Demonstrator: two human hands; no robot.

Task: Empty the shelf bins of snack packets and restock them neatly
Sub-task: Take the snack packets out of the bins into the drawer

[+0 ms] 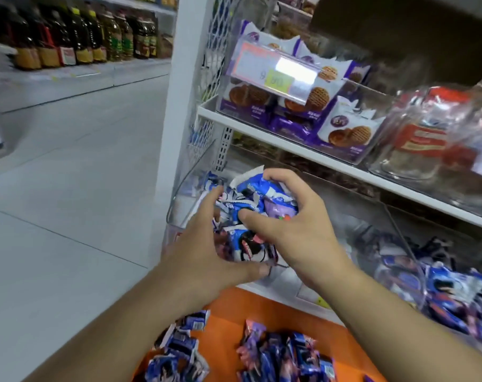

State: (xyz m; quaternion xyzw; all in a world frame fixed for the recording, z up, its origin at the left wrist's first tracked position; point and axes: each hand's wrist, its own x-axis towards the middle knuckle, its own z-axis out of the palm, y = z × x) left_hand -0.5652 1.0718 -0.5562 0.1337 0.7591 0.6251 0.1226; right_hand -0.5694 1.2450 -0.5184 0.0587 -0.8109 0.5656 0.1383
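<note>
Nearest the camera, loose packets [278,357] lie in two heaps on an orange ledge [226,321] below the shelf, probably parked there so the bin above can be refilled in order.

Just beyond, both hands close round a bundle [251,213] of blue and white snack packets. The left hand [206,260] cups it from below and the left side, its fingers [215,197] reaching up the far side and the thumb tucked under. The right hand [292,232] clamps from above and the right, thumb pressing the front, curled fingers [278,175] hooked over the top. The two-handed hold looks meant to keep the slippery packets squared together as one stack rather than letting them spill.

The bundle sits at the mouth of a clear bin [184,199] at the left end of the lower shelf; whether it rests on the bin floor cannot be told. To the right, a neighbouring bin [416,260] holds more blue packets in a jumble, so it seems not yet tidied.

Above, on the next shelf [264,130], a clear bin of purple biscuit packs [342,125] carries a price tag [275,70]. Far off to the left, across the aisle, bottles [77,37] line another shelf.
</note>
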